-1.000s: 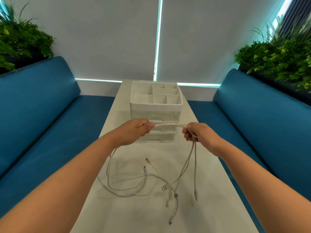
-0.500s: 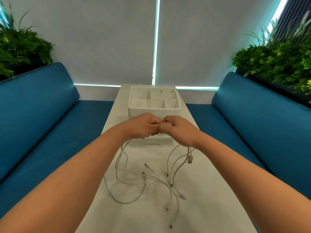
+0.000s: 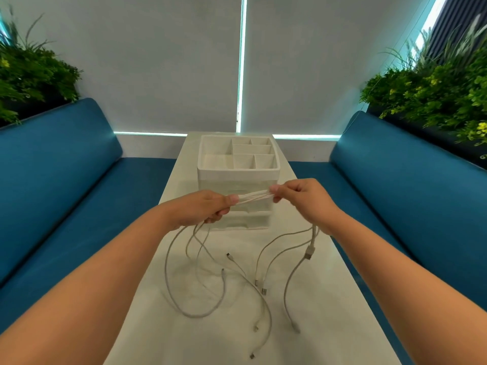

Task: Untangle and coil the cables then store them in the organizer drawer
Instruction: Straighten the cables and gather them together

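Above the table (image 3: 329, 325), before the organizer (image 3: 238, 169): cables (image 3: 254, 197) pinched taut between left hand (image 3: 200, 212) and right hand (image 3: 303, 198), ends trailing below. Untangling step, probably; next, separating one strand for coiling.

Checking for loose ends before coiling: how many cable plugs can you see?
8 plugs on the cables: one below the right hand; on the table, two left-centre, two centre, three nearest. That hand or the left hand may hide more.

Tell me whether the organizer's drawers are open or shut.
Shut: the organizer shows drawer fronts flush behind the cables; nothing is pulled out.
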A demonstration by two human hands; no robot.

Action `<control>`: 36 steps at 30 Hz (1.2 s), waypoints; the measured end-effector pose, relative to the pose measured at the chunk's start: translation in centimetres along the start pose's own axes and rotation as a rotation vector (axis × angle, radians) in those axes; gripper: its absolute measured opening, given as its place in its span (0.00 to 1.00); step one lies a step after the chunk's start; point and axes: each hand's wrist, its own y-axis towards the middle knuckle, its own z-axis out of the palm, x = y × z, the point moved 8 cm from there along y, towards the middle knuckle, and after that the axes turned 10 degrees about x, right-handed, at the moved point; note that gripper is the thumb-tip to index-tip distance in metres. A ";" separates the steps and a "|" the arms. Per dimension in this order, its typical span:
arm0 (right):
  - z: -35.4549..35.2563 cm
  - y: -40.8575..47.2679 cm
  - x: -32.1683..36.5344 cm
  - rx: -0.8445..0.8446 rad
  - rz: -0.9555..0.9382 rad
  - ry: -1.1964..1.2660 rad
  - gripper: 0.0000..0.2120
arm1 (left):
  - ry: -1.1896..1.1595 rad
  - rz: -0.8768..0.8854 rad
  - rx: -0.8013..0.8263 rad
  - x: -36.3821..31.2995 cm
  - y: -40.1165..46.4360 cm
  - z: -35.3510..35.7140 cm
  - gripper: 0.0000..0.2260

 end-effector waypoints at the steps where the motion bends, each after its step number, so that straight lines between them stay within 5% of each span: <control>1: -0.5 0.0 -0.6 -0.023 0.015 -0.003 0.15 | -0.016 0.002 0.006 0.3 -0.1 0.0 0.22; 8: -1.6 -0.7 -1.9 -0.118 0.027 0.025 0.16 | -0.175 0.092 -0.067 -0.8 -0.3 -0.2 0.18; 17: -2.2 -1.2 -2.8 -0.279 -0.020 -0.047 0.18 | 0.203 0.078 -0.143 -1.9 -0.6 -1.2 0.19; 25: -0.9 -1.0 -2.9 -0.143 -0.040 0.087 0.09 | 0.023 0.103 -0.250 -1.0 -1.7 -1.9 0.18; 36: -0.8 -1.5 -3.3 -0.089 -0.028 0.035 0.13 | 0.073 0.100 -0.183 -0.9 -1.8 -0.4 0.16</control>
